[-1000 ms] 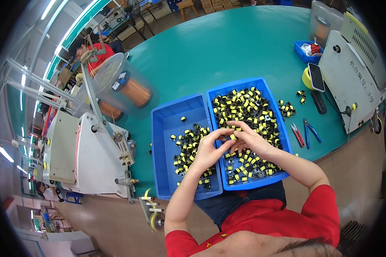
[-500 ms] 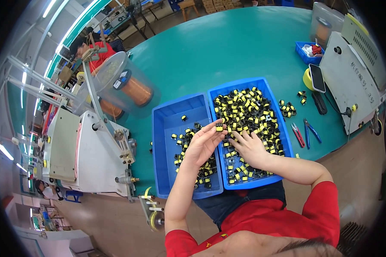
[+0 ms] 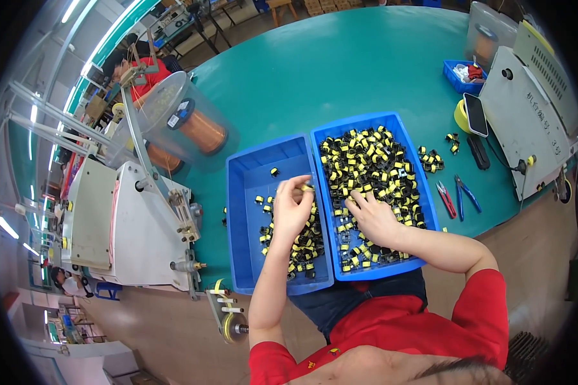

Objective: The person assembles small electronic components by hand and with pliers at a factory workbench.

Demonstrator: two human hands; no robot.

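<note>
Yellow-and-black part (image 3: pixel 307 188) pinched in left hand (image 3: pixel 291 210), above left blue bin (image 3: pixel 250 181). Right hand (image 3: pixel 376 221), fingers slightly spread, among heaped parts (image 3: pixel 365 160) in right blue bin (image 3: pixel 392 271); grip unclear.

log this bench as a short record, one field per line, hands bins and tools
left hand: holds a small yellow-and-black part over the left bin
right hand: down among parts in the right bin; any grip hidden
left bin: blue, partly filled
right bin: blue, fuller
tools: red snips and blue pliers, right of the right bin
spool: copper wire, left of the left bin
table: green
</note>
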